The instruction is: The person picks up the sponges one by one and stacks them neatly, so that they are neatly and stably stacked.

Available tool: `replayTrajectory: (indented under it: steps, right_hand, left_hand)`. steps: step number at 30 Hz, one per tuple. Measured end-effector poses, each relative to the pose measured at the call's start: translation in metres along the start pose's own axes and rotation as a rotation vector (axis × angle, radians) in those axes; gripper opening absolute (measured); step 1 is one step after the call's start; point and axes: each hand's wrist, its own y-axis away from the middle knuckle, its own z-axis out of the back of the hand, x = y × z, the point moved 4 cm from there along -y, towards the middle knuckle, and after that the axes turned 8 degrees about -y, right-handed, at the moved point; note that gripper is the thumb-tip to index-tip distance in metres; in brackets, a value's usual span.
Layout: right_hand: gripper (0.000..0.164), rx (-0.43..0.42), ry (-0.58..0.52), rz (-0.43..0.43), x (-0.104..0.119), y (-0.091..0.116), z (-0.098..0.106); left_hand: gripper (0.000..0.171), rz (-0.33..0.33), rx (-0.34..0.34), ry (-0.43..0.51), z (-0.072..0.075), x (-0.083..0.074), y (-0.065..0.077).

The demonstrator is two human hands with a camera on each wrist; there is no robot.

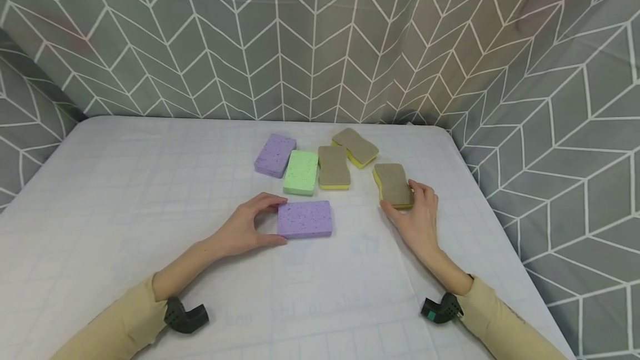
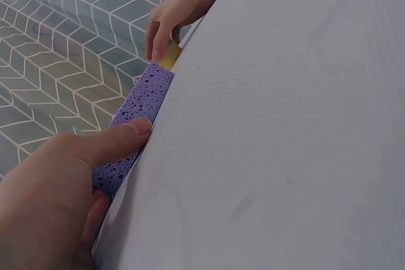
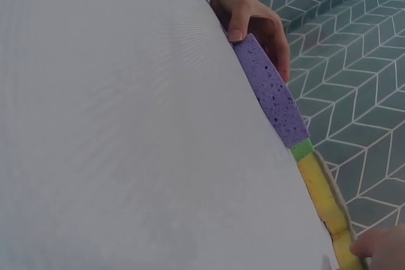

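Thumb and fingers of my left hand [image 1: 248,224] pinch the left end of a purple sponge [image 1: 305,219] lying flat on the table. In the left wrist view, the thumb presses the near long side of that pitted purple sponge [image 2: 143,96]. My right hand [image 1: 419,216] grips a grey-topped yellow scrub sponge [image 1: 394,182], thumb at its near left corner and fingers along its right side. Beyond the hands lie a green sponge [image 1: 300,173], a second purple sponge [image 1: 275,155] and two more scrub sponges, one upright to the view [image 1: 334,166], one slanted [image 1: 356,145].
A white cloth with faint printed lines covers the table [image 1: 150,182]. Grey curtain with a white chevron pattern [image 1: 300,38] hangs behind the table and along its right side. Dark wrist cameras [image 1: 186,316] stick out from both tan sleeves.
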Motion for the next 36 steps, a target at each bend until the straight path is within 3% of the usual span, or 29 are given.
replayTrajectory:
  steps: [3, 7, 26, 36]
  right_hand:
    - [0.079, 0.041, 0.013, -0.073, -0.001, 0.0004, -0.0016]
    - [0.08, 0.055, 0.029, -0.104, 0.0003, 0.0002, -0.0024]
    - [0.08, 0.082, -0.017, -0.169, -0.0021, -0.0005, -0.0006]
    - [0.078, 0.037, -0.062, -0.179, -0.006, -0.0002, 0.0007]
  left_hand:
    - [0.077, 0.005, 0.002, 0.003, 0.0005, 0.0, 0.0003]
    - [0.077, 0.005, 0.003, 0.001, 0.0015, -0.0011, 0.0005]
    - [0.077, -0.009, 0.004, 0.008, 0.0009, -0.0017, -0.0001]
    - [0.078, -0.001, 0.003, -0.005, 0.0003, -0.0011, -0.0009]
